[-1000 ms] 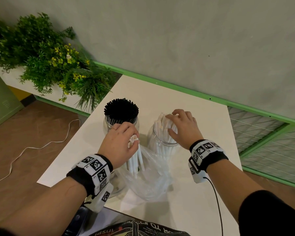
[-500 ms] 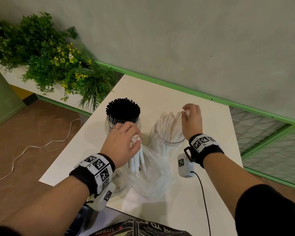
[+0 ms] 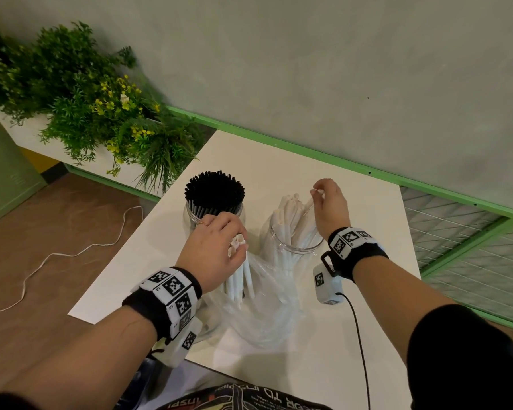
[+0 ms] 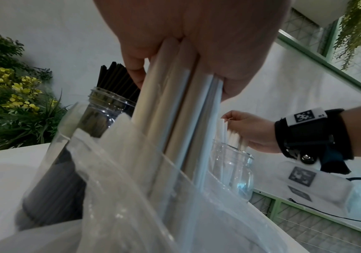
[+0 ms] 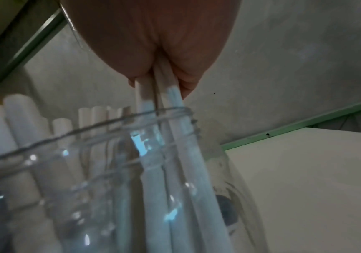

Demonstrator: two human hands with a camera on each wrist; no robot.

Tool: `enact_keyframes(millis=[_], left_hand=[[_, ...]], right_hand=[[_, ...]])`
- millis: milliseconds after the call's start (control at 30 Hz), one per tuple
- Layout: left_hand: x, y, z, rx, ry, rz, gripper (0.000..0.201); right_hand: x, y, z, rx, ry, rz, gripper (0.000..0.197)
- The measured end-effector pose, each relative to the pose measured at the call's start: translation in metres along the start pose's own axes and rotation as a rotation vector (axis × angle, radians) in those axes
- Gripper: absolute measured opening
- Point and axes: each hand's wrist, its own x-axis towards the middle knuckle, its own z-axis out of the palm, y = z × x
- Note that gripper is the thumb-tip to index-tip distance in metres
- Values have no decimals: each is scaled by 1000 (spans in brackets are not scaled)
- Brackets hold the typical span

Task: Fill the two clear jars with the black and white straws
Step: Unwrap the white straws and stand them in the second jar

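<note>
Head view: white rectangular tabletop [image 3: 373,229] against a grey wall with a green rail; green foliage with yellow flowers [image 3: 80,105] at 10 o'clock, white cord [image 3: 71,255] on the brown floor at 9 o'clock. Clear jar packed with black straws [image 3: 214,193] stands at 11 o'clock of table centre. Second clear jar [image 3: 295,247] just beside it at 1 o'clock, partly filled with white straws [image 3: 288,214] leaning toward 11 o'clock. Left hand [image 3: 212,250] is fisted round a bundle of white straws [image 3: 239,279], upright, lower ends inside a crumpled clear plastic bag [image 3: 267,315] at 6 o'clock of the jars. Right hand [image 3: 329,207] is over the far rim of the second jar, fingertips pinching a few white straws whose lower ends sit in the jar. Both wrists wear black bands with coded marker tags.

Left wrist view: left hand [image 4: 192,34] grips the bundle [image 4: 175,109] with fingers and thumb curled round it; the bundle runs down into the bag [image 4: 144,214]. Black-straw jar [image 4: 101,119] at 10 o'clock, right hand [image 4: 248,131] above the second jar [image 4: 235,172] at 3 o'clock.

Right wrist view: right hand [image 5: 153,37] holds three or so thin white straws [image 5: 175,154] between thumb and fingers; they pass through the jar mouth [image 5: 110,123]. More white straws [image 5: 19,123] stand at 9 o'clock. Picture is blurred.
</note>
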Motion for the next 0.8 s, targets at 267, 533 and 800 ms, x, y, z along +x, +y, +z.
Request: enact_keyframes(millis=[267,533,800], left_hand=[[-1,0,0,-14,5,-20,20],[1,-1,1,-10,4,-2,19],[-2,-2,0,-20,-3,-11,19]], right_hand=[[-11,-13,-3,-215,21,-99,41],[-43,-35,23,-420,-293,-409,45],[-32,-31,18,-332,-199,-439,14]])
